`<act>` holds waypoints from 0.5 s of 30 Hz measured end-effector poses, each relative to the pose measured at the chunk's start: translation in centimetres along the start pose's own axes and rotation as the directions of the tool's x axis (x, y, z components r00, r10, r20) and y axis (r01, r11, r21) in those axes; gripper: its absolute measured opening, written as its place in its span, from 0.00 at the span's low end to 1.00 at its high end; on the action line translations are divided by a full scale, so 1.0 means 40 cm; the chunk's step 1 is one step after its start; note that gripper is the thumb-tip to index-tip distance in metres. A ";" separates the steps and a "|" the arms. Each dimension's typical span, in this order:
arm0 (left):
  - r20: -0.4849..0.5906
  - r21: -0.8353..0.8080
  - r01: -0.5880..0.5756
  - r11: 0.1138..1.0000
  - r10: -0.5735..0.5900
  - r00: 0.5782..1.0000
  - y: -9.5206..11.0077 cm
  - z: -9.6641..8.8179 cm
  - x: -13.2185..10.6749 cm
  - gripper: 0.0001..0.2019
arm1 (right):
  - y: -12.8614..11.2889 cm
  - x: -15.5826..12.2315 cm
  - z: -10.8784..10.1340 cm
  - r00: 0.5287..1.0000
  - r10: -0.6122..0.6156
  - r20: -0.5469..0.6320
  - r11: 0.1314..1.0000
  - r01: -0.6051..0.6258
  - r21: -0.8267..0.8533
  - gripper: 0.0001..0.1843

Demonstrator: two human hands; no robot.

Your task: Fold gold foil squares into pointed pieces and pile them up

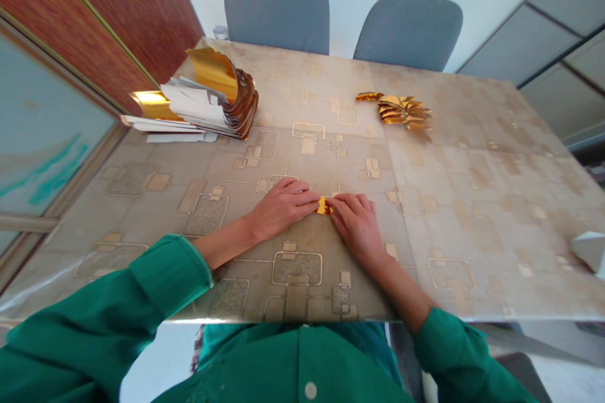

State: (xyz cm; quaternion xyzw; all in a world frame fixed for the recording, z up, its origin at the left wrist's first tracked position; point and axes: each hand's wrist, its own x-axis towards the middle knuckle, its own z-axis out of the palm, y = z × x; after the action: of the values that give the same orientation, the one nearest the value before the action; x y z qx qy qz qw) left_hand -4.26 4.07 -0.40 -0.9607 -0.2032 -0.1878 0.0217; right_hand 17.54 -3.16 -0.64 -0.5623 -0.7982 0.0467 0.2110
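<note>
A small strip of folded gold foil paper [324, 206] lies against the patterned tablecloth [302, 302] near its front middle. My left hand [286, 204] presses on the paper's left end with the fingers held together. At the right end, my right hand [358, 227] pinches the paper between thumb and fingers. Only the middle of the strip shows; both ends are hidden under my fingertips.
At the back left stands a curved stack of gold and white paper sheets [208, 97]. Toward the back right lies a fanned pile of folded gold paper pieces [401, 110]. Two grey chairs [278, 9] [410, 31] face me across the table. A white object [590, 250] sits at the right edge.
</note>
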 end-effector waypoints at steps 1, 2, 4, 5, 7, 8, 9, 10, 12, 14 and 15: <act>-0.001 0.001 -0.018 1.000 0.018 1.000 -0.002 0.002 0.000 0.11 | 0.001 -0.001 0.001 0.999 -0.040 -0.009 0.999 0.040 -0.025 0.14; -0.005 -0.003 -0.030 1.000 0.030 1.000 -0.004 0.004 -0.001 0.11 | 0.002 -0.002 0.002 0.997 -0.077 -0.013 0.996 0.076 -0.051 0.15; -0.016 -0.025 -0.029 0.999 0.029 0.999 -0.007 0.010 -0.003 0.11 | 0.003 -0.005 0.005 0.992 -0.129 -0.002 0.987 0.128 -0.101 0.15; -0.015 -0.041 -0.017 0.999 0.016 1.000 -0.009 0.014 -0.005 0.11 | 0.003 -0.005 0.006 0.990 -0.140 0.008 0.983 0.140 -0.122 0.15; -0.015 -0.080 0.028 0.996 -0.029 0.999 -0.014 0.021 -0.009 0.11 | 0.002 -0.004 0.007 0.991 -0.132 0.020 0.979 0.133 -0.153 0.15; -0.016 -0.102 0.053 0.993 -0.055 0.998 -0.016 0.025 -0.011 0.10 | 0.001 -0.003 0.007 0.993 -0.117 0.020 0.980 0.119 -0.159 0.14; -0.015 -0.126 0.077 0.989 -0.080 0.997 -0.019 0.028 -0.012 0.10 | 0.001 -0.001 0.007 0.995 -0.100 0.021 0.982 0.102 -0.161 0.14; -0.014 -0.150 0.096 0.984 -0.100 0.995 -0.022 0.031 -0.013 0.10 | 0.001 0.002 0.006 0.996 -0.083 0.022 0.983 0.086 -0.161 0.14; -0.002 -0.191 0.125 0.974 -0.128 0.992 -0.028 0.034 -0.014 0.11 | 0.003 0.005 0.004 0.997 -0.062 0.034 0.984 0.067 -0.162 0.14; 0.023 -0.222 0.149 0.964 -0.147 0.989 -0.030 0.034 -0.014 0.11 | 0.007 0.006 0.003 0.997 -0.061 0.050 0.984 0.069 -0.167 0.16; 0.035 -0.233 0.164 0.959 -0.160 0.987 -0.031 0.034 -0.015 0.11 | 0.010 0.005 0.004 0.996 -0.064 0.054 0.983 0.072 -0.167 0.16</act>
State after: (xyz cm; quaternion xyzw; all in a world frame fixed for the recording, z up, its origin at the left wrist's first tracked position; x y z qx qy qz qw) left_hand -4.77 5.13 -1.91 -0.9381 -0.2577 -0.2041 -0.1089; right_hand 17.77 -2.82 -0.84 -0.5492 -0.8230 -0.0144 0.1447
